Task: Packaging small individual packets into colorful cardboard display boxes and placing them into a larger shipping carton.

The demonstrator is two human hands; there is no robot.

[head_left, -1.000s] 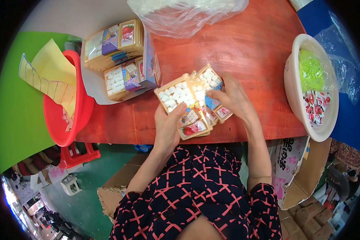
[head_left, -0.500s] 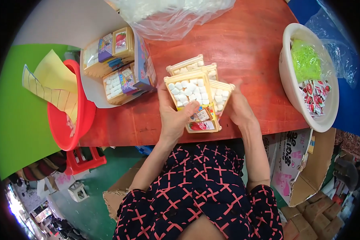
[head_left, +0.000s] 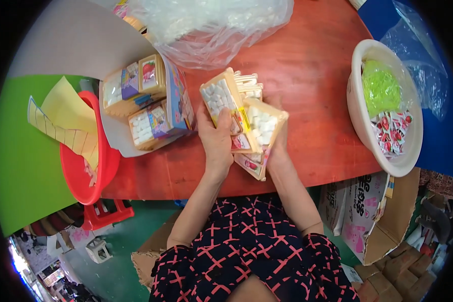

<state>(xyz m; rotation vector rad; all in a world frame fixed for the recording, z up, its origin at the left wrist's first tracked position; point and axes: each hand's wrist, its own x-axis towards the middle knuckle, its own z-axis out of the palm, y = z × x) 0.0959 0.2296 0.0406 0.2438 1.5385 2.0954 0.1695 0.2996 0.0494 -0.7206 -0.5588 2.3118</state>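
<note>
Over the near half of the table my left hand (head_left: 214,138) is closed on a shallow tan tray of small white marshmallows (head_left: 218,97), its thumb across the front. That tray is tilted and carries a yellow strip and a strawberry picture at its lower end. My right hand (head_left: 279,151) is closed along the right side of a second marshmallow tray (head_left: 263,123), slanted behind the first; most of its fingers are hidden. More stacked trays (head_left: 250,85) show their edges just beyond, between the two hands.
A display box (head_left: 180,98) with several marshmallow trays stands left on the red table (head_left: 317,85). Beside it is a red basin (head_left: 80,176) with yellow paper. A clear bag (head_left: 211,30) lies at the back. A white basin (head_left: 356,85) holds green material and small sachets on the right.
My right hand has come in from the right and taken hold of a tray. The trays have tilted and spread apart, the left one turning leftward.
</note>
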